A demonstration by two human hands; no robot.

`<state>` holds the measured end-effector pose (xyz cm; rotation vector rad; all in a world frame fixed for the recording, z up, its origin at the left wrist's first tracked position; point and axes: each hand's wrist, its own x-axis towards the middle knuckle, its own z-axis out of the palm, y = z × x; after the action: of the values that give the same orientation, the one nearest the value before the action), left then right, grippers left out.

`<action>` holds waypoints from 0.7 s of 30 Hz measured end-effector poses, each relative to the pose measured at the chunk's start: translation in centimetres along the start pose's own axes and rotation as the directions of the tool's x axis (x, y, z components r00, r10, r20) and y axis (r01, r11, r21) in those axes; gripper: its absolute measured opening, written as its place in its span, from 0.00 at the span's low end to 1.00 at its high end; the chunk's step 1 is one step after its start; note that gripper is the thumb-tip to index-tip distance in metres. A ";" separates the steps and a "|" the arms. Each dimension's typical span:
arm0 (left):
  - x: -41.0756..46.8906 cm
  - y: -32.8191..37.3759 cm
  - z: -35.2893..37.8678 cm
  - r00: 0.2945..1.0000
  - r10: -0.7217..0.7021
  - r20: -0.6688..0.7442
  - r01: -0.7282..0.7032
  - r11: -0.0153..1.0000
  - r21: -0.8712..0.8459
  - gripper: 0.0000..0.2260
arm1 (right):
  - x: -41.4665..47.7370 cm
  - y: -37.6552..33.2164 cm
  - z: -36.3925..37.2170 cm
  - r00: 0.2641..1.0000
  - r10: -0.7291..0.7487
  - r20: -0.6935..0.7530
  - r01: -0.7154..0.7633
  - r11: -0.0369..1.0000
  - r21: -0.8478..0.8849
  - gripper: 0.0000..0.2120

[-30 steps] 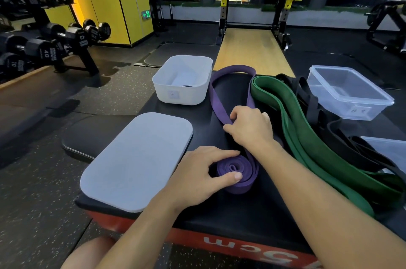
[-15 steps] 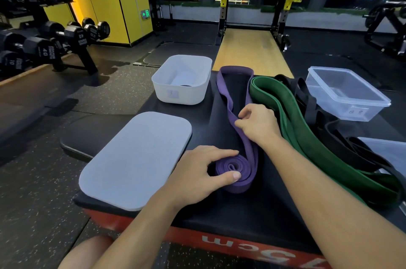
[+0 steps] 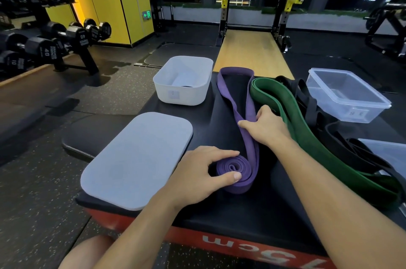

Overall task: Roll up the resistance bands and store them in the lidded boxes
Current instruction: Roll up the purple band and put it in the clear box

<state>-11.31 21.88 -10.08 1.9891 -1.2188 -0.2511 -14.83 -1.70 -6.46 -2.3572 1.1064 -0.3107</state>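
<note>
The purple band point(image 3: 252, 154) lies down the middle of the counter point(image 3: 230, 207). Its near end is wound into a small tight roll close to the front edge, and its loose loop runs away toward the far edge. The left hand point(image 3: 197, 172) grips that roll, the thumb on the near side and the fingers point(image 3: 222, 154) curled over the far side, probably so the coil cannot spring open. The right hand point(image 3: 265, 128) sits further up the band with its fingers curled onto the two strands, pinching them together where they cross. That likely flattens and lines them up to feed into the roll.

The white box point(image 3: 175, 97) stands open at the far left of the counter, within reach for the finished roll. Its white lid point(image 3: 136, 158) lies flat at the near left corner. The green band point(image 3: 307, 128) and the black bands point(image 3: 342, 143) lie unrolled along the right side. Beyond them a clear box point(image 3: 356, 112) also stands open, and a clear lid point(image 3: 391, 152) shows at the right edge. I judge the rolling to be early, with most of the purple band left.

White letters on the red front of the counter read as "5cm", seen upside down. The dumbbells point(image 3: 46, 48) on the rack carry "40" and "10". Both boxes have small labels too blurred to read.
</note>
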 end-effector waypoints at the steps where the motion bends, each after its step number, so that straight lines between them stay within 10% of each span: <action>1: 0.0 0.0 0.0 1.000 0.000 0.000 0.000 1.000 0.001 0.24 | -0.1 -0.1 0.0 1.000 -0.025 0.000 0.025 0.999 0.019 0.21; 5: 0.0 -0.1 0.0 1.000 0.003 0.000 -0.003 1.000 0.000 0.24 | -0.1 -0.4 0.5 0.990 -0.122 -0.068 0.128 0.988 0.090 0.10; 21: 0.0 -0.1 0.0 1.000 0.007 0.003 -0.007 1.000 -0.008 0.23 | 0.0 0.0 0.3 0.965 -0.261 -0.032 0.246 0.939 -0.239 0.20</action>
<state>-11.24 21.93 -10.10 1.9782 -1.2243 -0.2551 -14.69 -1.63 -6.70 -2.7244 0.9069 -0.3665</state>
